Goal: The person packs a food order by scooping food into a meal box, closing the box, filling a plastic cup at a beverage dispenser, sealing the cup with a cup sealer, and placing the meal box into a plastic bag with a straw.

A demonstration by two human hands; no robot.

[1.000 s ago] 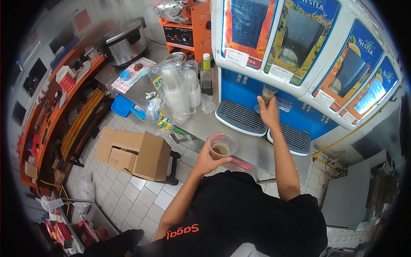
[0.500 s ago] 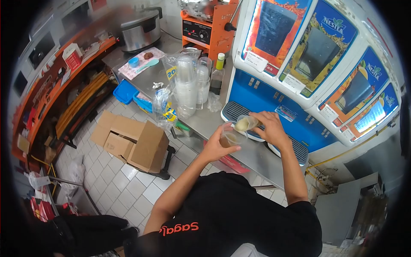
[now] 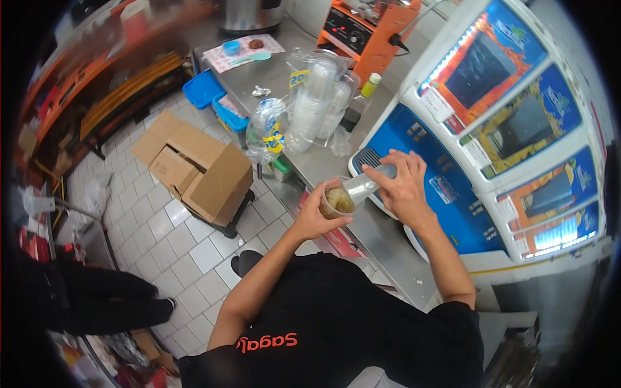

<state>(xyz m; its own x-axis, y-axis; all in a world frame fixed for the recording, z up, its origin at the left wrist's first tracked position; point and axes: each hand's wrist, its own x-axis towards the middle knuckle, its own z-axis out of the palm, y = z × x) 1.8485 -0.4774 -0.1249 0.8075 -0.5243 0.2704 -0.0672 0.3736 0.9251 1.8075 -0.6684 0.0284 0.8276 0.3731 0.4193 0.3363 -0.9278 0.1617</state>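
Note:
My left hand (image 3: pixel 314 216) is wrapped round a clear plastic cup (image 3: pixel 337 199) that holds a brownish-yellow liquid with foam. A smaller clear cup (image 3: pixel 363 186) is tipped over that cup's mouth, its lower end inside or at the rim. My right hand (image 3: pixel 402 187) grips the small cup near its base, fingers on top. Both hands are over the front edge of the steel counter (image 3: pixel 317 165), in front of the drink dispenser (image 3: pixel 430 155). Whether liquid is still running out of the small cup I cannot tell.
Stacked plastic cups (image 3: pixel 312 103) in bags and a yellow-capped bottle (image 3: pixel 370 85) stand on the counter. Left of it an open cardboard box (image 3: pixel 223 184) rests above the tiled floor. A person's dark-clothed legs (image 3: pixel 110 297) show at the lower left. An orange machine (image 3: pixel 352 35) is behind.
My right hand has come from the dispenser to the left hand's cup and tipped the small cup further into it. The view has turned, and a person's legs have come further in at left.

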